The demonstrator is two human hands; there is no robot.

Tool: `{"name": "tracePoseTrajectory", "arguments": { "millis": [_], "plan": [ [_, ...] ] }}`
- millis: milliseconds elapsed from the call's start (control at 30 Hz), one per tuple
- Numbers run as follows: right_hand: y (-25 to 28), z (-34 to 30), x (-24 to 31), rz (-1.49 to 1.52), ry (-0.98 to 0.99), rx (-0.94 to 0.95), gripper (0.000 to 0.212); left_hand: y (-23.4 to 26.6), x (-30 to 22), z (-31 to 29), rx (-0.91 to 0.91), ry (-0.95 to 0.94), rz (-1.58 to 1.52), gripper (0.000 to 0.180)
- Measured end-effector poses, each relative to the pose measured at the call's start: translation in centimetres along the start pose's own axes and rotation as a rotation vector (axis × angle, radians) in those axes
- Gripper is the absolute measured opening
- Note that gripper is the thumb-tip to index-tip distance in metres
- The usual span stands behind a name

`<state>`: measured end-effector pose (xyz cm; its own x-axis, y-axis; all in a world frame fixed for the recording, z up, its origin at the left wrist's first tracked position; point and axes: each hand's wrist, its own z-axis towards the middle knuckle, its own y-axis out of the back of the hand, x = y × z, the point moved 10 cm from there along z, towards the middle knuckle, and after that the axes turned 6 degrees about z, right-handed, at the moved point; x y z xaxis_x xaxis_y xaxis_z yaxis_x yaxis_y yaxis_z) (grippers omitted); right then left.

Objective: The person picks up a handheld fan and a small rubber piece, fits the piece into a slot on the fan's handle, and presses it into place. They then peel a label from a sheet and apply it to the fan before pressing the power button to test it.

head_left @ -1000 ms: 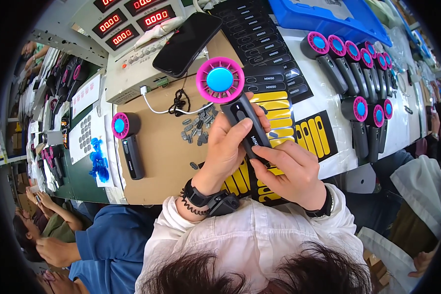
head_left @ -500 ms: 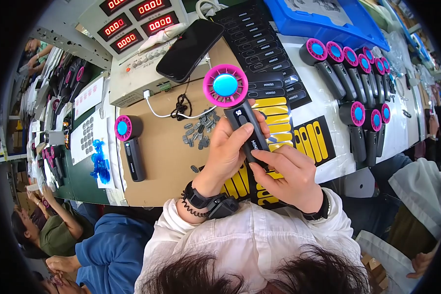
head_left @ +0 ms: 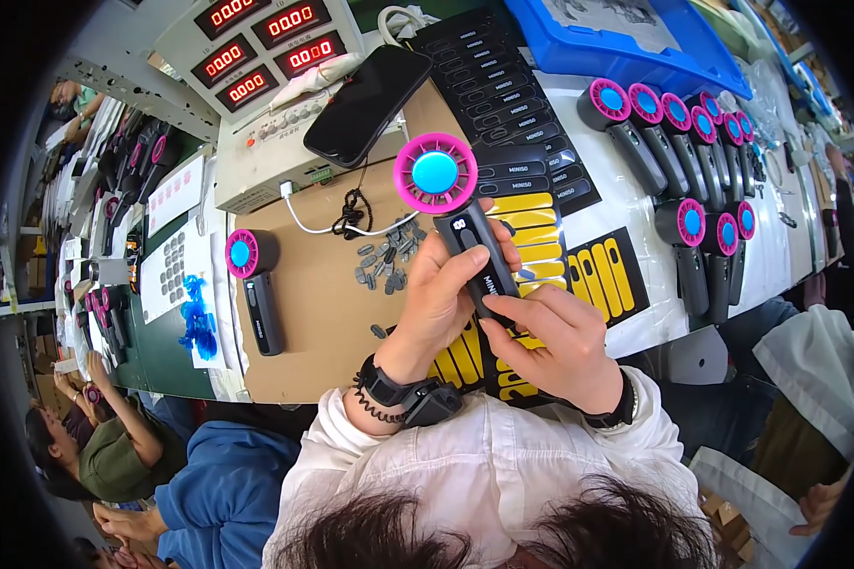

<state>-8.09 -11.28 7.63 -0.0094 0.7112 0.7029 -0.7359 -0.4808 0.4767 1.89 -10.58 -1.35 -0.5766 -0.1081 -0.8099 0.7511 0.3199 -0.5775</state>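
A handheld fan [head_left: 476,248] with a dark grey handle, a pink grille ring and a blue centre slants across the middle of the view. My left hand [head_left: 449,284] wraps its handle, thumb lying just below a small lit display. At the handle's lower end, my right hand [head_left: 560,339] pinches with thumb and forefinger; whatever may be between those fingertips is hidden. Beneath my hands lie sheets of yellow strips [head_left: 525,239], partly covered. Small grey oval pieces [head_left: 384,256] are scattered on the brown board left of the fan.
Another fan [head_left: 259,294] lies on the brown board [head_left: 323,322] at left. Several fans [head_left: 678,142] stand grouped at right, below a blue bin [head_left: 636,43]. Behind are a meter box [head_left: 285,142], a phone [head_left: 365,104], a white cable [head_left: 313,226] and black label sheets [head_left: 503,81]. People sit at left.
The lit figures on the fan's small display have changed. The fan and both my hands stay almost in place, with the grip the same.
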Motion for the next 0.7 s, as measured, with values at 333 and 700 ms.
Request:
{"name": "tracePoseTrajectory", "arguments": {
  "millis": [333, 700],
  "plan": [
    [-0.62, -0.31, 0.16, 0.009, 0.038, -0.005, 0.026, 0.26, 0.14, -0.08, -0.04, 0.011, -0.058, 0.04],
    [-0.48, -0.47, 0.1, 0.013, 0.037, -0.008, 0.027, -0.27, 0.07, -0.11, -0.007, 0.018, -0.045, 0.04]
  ]
}}
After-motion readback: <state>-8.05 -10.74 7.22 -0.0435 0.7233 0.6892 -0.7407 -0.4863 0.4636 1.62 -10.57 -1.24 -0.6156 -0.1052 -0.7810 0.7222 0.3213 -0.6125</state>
